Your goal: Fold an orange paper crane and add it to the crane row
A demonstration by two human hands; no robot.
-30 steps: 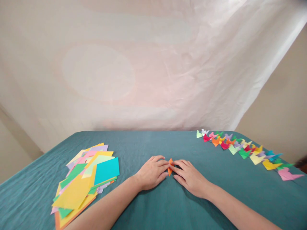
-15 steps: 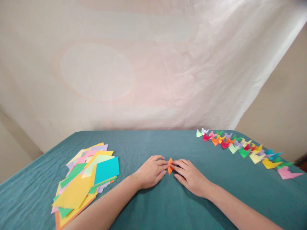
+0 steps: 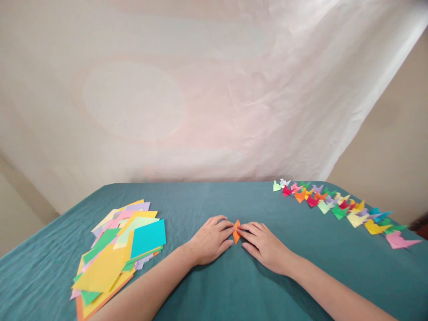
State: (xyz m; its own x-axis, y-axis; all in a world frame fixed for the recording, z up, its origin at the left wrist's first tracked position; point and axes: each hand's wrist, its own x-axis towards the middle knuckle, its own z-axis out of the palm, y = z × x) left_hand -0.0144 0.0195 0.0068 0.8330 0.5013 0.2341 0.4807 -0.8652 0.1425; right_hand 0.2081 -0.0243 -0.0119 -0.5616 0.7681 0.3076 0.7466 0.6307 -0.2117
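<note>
A small orange folded paper (image 3: pixel 236 232), shaped like a narrow diamond with a crease down its length, lies flat on the cloth between both hands. From its left side my left hand (image 3: pixel 211 239) reaches in, fingertips on the paper's left edge and thumb bent below them. My right hand (image 3: pixel 265 246) presses its index and middle fingertips onto the right side, with the thumb resting a little lower. Between them the two hands keep the paper in place, and their fingertips hide parts of its side corners.
A loose pile of coloured paper sheets (image 3: pixel 103 267) lies on the left, partly behind my left forearm. Several folded paper birds (image 3: pixel 339 211) stand in slanting rows on the right. A green cloth (image 3: pixel 207 196) covers the table, and a pale curtain (image 3: pixel 200 111) hangs behind it.
Very little differs. My left fingers have shifted slightly at the paper's left edge, while the right hand stays nearly still.
</note>
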